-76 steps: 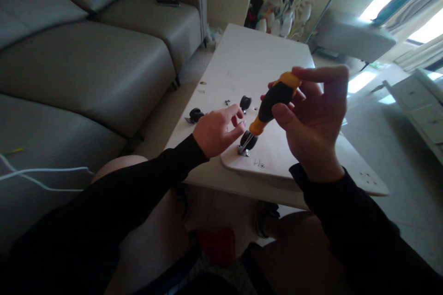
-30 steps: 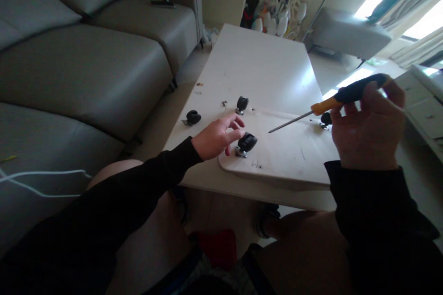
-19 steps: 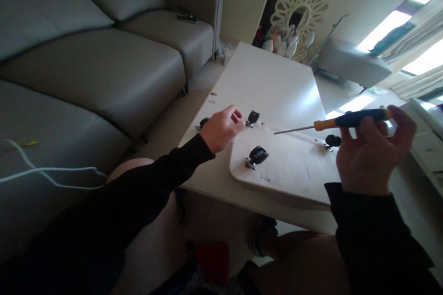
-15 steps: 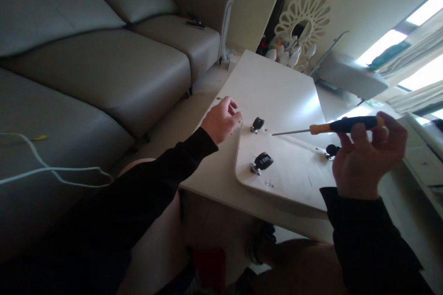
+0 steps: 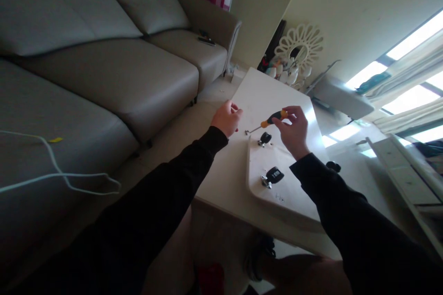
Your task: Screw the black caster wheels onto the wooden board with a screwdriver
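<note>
My right hand (image 5: pixel 294 132) grips a yellow-and-black screwdriver (image 5: pixel 275 119) by its handle. The metal shaft slants down to the left, its tip beside a few small screws (image 5: pixel 247 132) on the white table (image 5: pixel 214 170). Left of those screws, my left hand (image 5: pixel 226 119) hovers above the table with fingers curled in; whatever it may hold is hidden. Close to both hands lies a white panel (image 5: pixel 290 193) with rounded corners. On it are mounted a black caster wheel (image 5: pixel 265 138) near the far corner and another black caster (image 5: pixel 275 174) nearer me.
A grey sofa (image 5: pixel 138 64) runs along the left, with a white cable (image 5: pixel 58 173) in front of it. A third black caster (image 5: pixel 333 166) shows beyond my right sleeve. White drawers (image 5: pixel 398 166) stand at right, and a petal-framed mirror (image 5: pixel 299 46) leans at the back.
My right hand has carried the screwdriver left and away from me, from over the panel to the screws. My left hand's fingers have curled tighter. The view has shifted slightly.
</note>
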{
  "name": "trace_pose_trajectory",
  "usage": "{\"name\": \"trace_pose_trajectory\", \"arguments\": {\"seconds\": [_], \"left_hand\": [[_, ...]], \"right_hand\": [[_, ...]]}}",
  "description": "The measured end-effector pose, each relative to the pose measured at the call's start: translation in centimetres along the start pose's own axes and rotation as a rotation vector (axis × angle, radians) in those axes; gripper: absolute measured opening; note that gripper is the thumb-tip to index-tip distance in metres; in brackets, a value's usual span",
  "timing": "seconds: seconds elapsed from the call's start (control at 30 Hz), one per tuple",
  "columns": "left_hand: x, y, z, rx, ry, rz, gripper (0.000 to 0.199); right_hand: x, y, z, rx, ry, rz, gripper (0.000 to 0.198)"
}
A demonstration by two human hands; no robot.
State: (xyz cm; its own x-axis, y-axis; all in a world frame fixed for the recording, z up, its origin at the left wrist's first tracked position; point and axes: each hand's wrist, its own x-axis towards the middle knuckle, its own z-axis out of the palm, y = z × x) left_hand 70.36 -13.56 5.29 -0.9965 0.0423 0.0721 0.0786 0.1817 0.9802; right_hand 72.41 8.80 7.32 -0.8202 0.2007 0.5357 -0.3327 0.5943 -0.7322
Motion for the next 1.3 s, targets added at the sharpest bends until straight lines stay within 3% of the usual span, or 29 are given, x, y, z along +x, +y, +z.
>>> {"name": "trace_pose_trajectory", "arguments": {"seconds": [0.5,0.8,1.1,1.3], "left_hand": [[-0.1,0.5,-0.3,-0.033,-0.014,0.019,0.009],[0.2,0.0,-0.1,-0.023,-0.006,0.038,0.010],[-0.1,0.1,-0.2,-0.009,-0.021,0.040,0.010],[0.3,-0.5,0.0,0.190,-0.128,0.051,0.010]], "right_hand": [[-0.3,1.5,2.4,-0.048,-0.110,0.022,0.033],[-0.8,1.5,2.2,-0.046,-0.129,0.005,0.032],[-0.6,-0.5,1.2,-0.031,-0.096,-0.024,0.034],[-0.2,-1.3,0.6,-0.049,-0.061,-0.068,0.034]]}}
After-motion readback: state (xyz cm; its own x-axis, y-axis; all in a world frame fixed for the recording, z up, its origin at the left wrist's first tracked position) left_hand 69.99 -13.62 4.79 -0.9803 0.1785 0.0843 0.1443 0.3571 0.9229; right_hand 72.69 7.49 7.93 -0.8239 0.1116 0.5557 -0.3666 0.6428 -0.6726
